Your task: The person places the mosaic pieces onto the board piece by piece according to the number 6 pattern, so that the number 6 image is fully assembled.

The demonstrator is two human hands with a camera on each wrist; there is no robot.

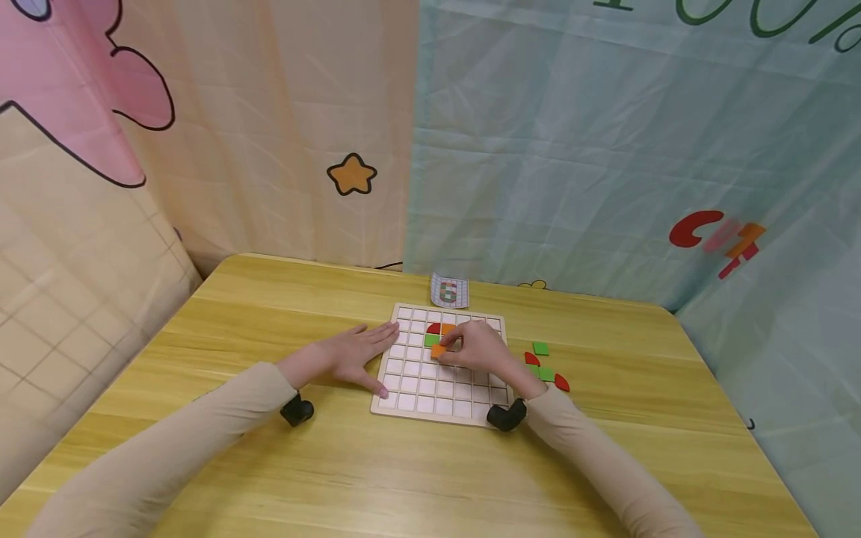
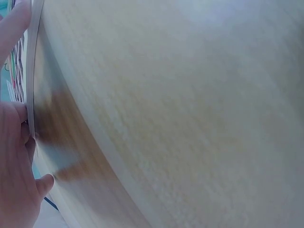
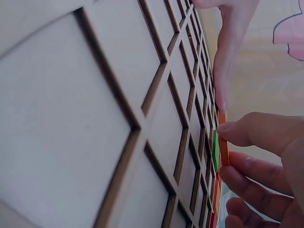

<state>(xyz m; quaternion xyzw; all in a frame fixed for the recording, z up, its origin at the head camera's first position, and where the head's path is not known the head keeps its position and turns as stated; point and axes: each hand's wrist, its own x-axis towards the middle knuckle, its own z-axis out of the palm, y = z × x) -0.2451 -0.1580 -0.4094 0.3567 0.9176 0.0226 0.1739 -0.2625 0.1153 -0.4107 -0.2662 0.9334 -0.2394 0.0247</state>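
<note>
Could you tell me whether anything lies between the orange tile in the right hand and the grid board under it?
Nothing visible does. The right hand pinches the orange tile directly over the grid board, just below the green tile. The left hand rests flat at the board's left edge, off to one side.

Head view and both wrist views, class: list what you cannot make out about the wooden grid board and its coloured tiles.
- Wooden grid board, head view: cells under the right hand hidden.
- Orange tile, right wrist view: seen edge-on, shape unclear.
- Small printed card, head view: too small to read.
- Left wrist view: blurred; left hand cut off by the edge.
</note>
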